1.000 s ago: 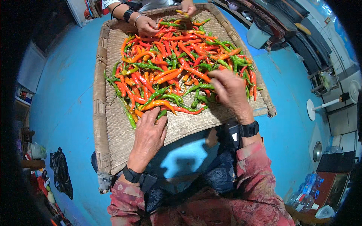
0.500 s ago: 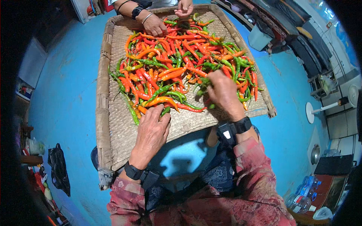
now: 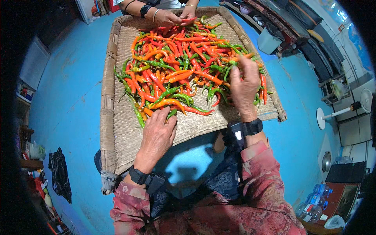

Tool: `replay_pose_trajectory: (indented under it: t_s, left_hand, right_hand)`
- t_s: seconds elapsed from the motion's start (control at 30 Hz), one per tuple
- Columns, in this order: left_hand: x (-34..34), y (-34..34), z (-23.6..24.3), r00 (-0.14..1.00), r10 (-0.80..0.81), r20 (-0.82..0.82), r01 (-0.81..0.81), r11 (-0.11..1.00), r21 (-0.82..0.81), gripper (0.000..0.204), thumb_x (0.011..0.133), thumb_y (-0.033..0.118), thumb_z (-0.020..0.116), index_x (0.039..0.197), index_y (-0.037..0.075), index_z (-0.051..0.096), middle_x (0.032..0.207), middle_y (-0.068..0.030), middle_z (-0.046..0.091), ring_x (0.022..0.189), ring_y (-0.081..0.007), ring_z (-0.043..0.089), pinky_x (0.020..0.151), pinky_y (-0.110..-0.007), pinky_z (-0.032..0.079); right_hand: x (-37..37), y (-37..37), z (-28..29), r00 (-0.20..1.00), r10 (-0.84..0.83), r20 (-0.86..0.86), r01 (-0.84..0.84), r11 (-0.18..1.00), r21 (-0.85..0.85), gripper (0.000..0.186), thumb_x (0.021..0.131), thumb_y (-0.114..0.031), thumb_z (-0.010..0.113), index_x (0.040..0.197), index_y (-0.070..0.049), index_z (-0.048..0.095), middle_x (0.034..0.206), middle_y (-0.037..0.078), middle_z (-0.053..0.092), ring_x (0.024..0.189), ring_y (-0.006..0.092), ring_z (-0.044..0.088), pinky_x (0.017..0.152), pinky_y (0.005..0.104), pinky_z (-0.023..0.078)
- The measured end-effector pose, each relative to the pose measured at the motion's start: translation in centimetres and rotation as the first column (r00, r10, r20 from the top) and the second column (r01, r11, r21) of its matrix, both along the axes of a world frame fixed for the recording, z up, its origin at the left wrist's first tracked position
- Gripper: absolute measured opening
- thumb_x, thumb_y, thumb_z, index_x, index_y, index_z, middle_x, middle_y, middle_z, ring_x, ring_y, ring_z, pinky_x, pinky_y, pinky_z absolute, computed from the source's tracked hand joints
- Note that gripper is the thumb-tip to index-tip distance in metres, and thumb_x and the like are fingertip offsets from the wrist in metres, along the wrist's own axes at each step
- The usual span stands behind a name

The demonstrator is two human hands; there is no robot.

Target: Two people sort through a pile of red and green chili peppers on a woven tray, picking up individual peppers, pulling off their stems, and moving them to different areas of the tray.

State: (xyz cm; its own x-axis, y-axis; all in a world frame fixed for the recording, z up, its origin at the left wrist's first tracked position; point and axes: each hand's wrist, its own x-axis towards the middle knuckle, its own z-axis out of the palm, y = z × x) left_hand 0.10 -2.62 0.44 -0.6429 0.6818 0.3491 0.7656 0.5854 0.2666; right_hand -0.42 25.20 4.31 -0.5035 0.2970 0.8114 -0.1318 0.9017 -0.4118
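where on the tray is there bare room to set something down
The woven tray has bare weave in its near left corner, between the left rim and left hand; along the near edge, between left hand and right hand; and in the far left corner, beside the peppers. The middle is crowded with peppers, up to the other person's hands.

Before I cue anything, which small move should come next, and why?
Probably lower the right hand to the peppers beneath it: it appears raised over them, while the left hand rests beside a green pepper.
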Motion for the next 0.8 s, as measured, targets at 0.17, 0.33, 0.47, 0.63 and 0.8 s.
replay_pose_trajectory:
  t_s: [0.17, 0.33, 0.47, 0.63, 0.8]
  left_hand:
    - [0.0, 0.0, 0.0, 1.0, -0.004, 0.003, 0.004, 1.0, 0.001, 0.03, 0.08, 0.012, 0.069, 0.108, 0.003, 0.062, 0.121, -0.018, 0.054, 0.11, -0.036, 0.053, 0.094, -0.044, 0.045]
    - [0.1, 0.1, 0.0, 1.0, 0.0, -0.003, 0.0, 1.0, 0.005, 0.03, 0.08, 0.012, 0.068, 0.108, 0.003, 0.062, 0.121, -0.0179, 0.054, 0.111, -0.0361, 0.053, 0.095, -0.044, 0.044]
    - [0.1, 0.0, 0.0, 1.0, -0.009, 0.009, 0.009, 1.0, 0.015, 0.03, 0.08, 0.012, 0.068, 0.108, 0.004, 0.062, 0.121, -0.0175, 0.053, 0.111, -0.0354, 0.052, 0.095, -0.044, 0.044]
    - [0.1, -0.2, 0.0, 1.0, -0.01, 0.003, 0.01, 1.0, 0.013, 0.028, 0.08, 0.012, 0.068, 0.106, 0.003, 0.061, 0.12, -0.0171, 0.053, 0.112, -0.0351, 0.052, 0.095, -0.044, 0.043]
    - [0.2, -0.3, 0.1, 1.0, -0.02, -0.001, 0.02, 0.999, 0.026, 0.028, 0.081, 0.012, 0.068, 0.106, 0.004, 0.061, 0.12, -0.0168, 0.053, 0.112, -0.0346, 0.052, 0.095, -0.044, 0.043]
  right_hand:
    - [-2.9, -3.6, -2.3, 0.89, 0.403, 0.214, -0.439, 0.884, 0.162, 0.036, 0.077, 0.002, 0.063, 0.113, -0.003, 0.06, 0.106, 0.016, 0.06, 0.1, 0.0345, 0.059, 0.086, 0.0419, 0.051]
    - [-5.8, -5.3, -5.3, 0.882, 0.277, 0.382, -0.392, 0.882, 0.263, 0.052, 0.079, 0.002, 0.061, 0.129, -0.003, 0.05, 0.122, 0.019, 0.054, 0.109, 0.0382, 0.056, 0.09, 0.0425, 0.05]
    - [-6.0, -5.4, -5.3, 0.823, 0.283, 0.493, -0.434, 0.873, 0.222, 0.055, 0.079, 0.0, 0.061, 0.131, -0.004, 0.047, 0.114, 0.019, 0.06, 0.097, 0.037, 0.061, 0.079, 0.0447, 0.052]
    - [-3.6, -6.1, -3.9, 0.755, 0.312, 0.576, -0.408, 0.912, 0.041, 0.047, 0.08, -0.005, 0.064, 0.126, -0.009, 0.053, 0.085, 0.021, 0.066, 0.077, 0.0394, 0.065, 0.067, 0.0482, 0.052]
    - [-3.1, -4.3, -2.2, 0.887, 0.374, 0.271, -0.315, 0.919, -0.237, 0.011, 0.088, -0.012, 0.067, 0.095, -0.004, 0.064, 0.068, 0.01, 0.06, 0.061, 0.0132, 0.056, 0.06, 0.0296, 0.047]
